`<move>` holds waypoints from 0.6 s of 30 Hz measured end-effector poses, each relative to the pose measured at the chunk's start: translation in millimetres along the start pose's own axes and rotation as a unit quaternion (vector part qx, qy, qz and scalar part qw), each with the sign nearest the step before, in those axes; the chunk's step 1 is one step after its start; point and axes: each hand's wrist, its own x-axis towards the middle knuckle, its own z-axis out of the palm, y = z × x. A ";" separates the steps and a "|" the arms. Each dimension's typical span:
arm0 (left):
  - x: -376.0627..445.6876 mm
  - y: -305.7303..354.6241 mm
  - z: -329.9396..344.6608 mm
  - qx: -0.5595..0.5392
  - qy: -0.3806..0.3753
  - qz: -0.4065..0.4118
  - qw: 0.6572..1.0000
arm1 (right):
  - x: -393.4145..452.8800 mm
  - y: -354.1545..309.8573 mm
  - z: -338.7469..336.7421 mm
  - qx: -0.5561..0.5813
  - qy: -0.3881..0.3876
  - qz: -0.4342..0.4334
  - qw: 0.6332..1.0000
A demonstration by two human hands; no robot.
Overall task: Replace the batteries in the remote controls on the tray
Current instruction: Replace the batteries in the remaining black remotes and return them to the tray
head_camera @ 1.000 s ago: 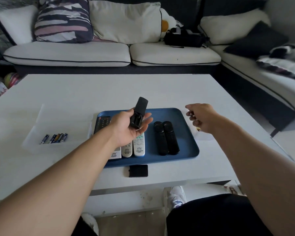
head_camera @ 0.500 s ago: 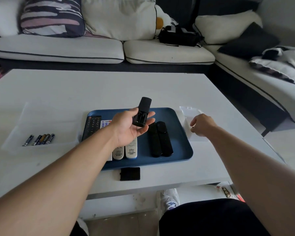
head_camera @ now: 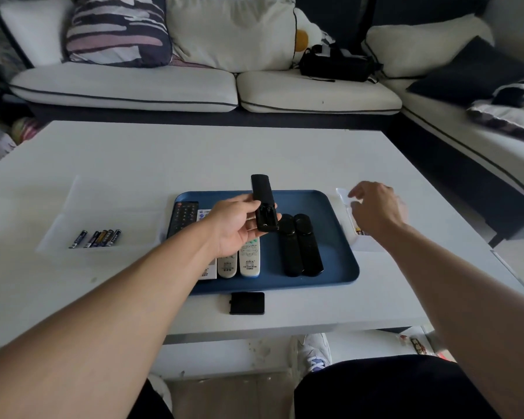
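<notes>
The right hand [head_camera: 375,211] has lifted, fingers loose and empty, off the clear container [head_camera: 350,219] on the counter [head_camera: 254,152], while the left hand [head_camera: 236,225] keeps gripping the black remote [head_camera: 263,204], its bay open and seemingly emptied.

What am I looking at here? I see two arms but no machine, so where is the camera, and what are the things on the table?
There is no machine. A person wears one camera on the head, looking down at their own arms. The left hand holds a black remote with its battery bay open. The right hand reaches, fingers relaxed, over a clear container. On the white table a blue tray carries more remotes. Loose batteries lie to the left, and a black cover lies before the tray.
</notes>
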 end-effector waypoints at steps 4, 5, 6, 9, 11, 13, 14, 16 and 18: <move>0.7 -1.5 -3.4 -0.007 0.042 -0.021 0.999 | -27.7 -50.6 -14.9 0.131 -0.068 -0.152 0.977; 1.0 -1.4 -5.0 -0.010 0.048 -0.026 0.998 | -38.3 -62.9 -17.3 0.155 -0.098 -0.190 0.964; 2.2 -2.5 -5.9 -0.011 0.049 -0.031 0.998 | -50.0 -73.5 -19.5 0.162 -0.121 -0.223 0.953; 3.3 -3.3 -8.5 0.004 0.057 -0.038 0.998 | -71.4 -93.2 -17.2 0.099 -0.130 -0.315 0.935; 3.1 -3.9 -8.9 0.004 0.060 -0.042 0.997 | -74.0 -98.1 -13.2 0.054 -0.116 -0.341 0.931; 2.1 -4.3 -7.7 -0.005 0.062 -0.046 0.997 | -73.5 -99.3 -10.3 0.032 -0.112 -0.346 0.931; 1.2 -4.6 -6.7 -0.005 0.065 -0.047 0.997 | -73.5 -99.4 -9.4 0.024 -0.115 -0.345 0.931; 0.4 -5.6 -4.5 0.007 0.070 -0.045 0.996 | -73.7 -99.4 -7.7 0.022 -0.121 -0.341 0.932; 0.8 -6.3 -3.5 0.011 0.073 -0.045 0.996 | -74.9 -99.5 -6.9 0.035 -0.130 -0.325 0.936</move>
